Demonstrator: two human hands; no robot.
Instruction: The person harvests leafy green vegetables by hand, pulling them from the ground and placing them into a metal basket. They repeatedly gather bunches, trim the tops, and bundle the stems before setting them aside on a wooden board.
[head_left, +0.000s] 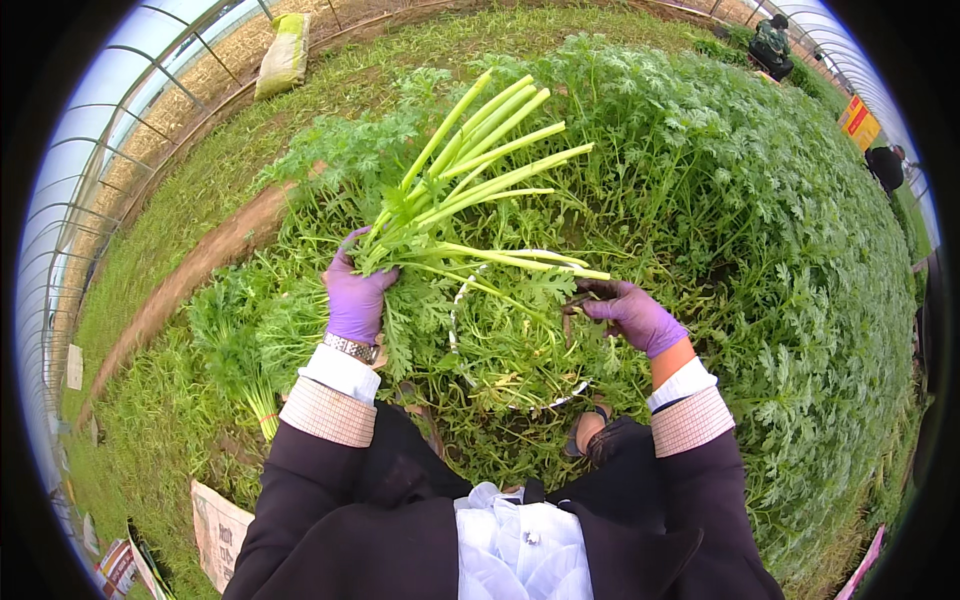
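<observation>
A bunch of leafy green stalks (480, 150) is gripped at its leafy part by my left hand (358, 289), in a purple glove, its pale cut ends fanned up and to the right. My right hand (626, 311), in a stained purple glove, is just below the lowest stalk ends; its fingers are bent around a small dark tool (571, 311), whose kind I cannot tell. Below and between the hands, a round container with a white rim (452, 330) is heaped with leaves and trimmings (525, 367). Tied bundles of greens (251, 360) lie left of my left hand.
Dense leafy plants (780, 225) stand on the right. A bare soil strip (202, 255) curves along the left. A filled sack (285, 56) lies at the upper left, a printed sheet (219, 532) at the lower left. A person (771, 46) crouches far off at the upper right.
</observation>
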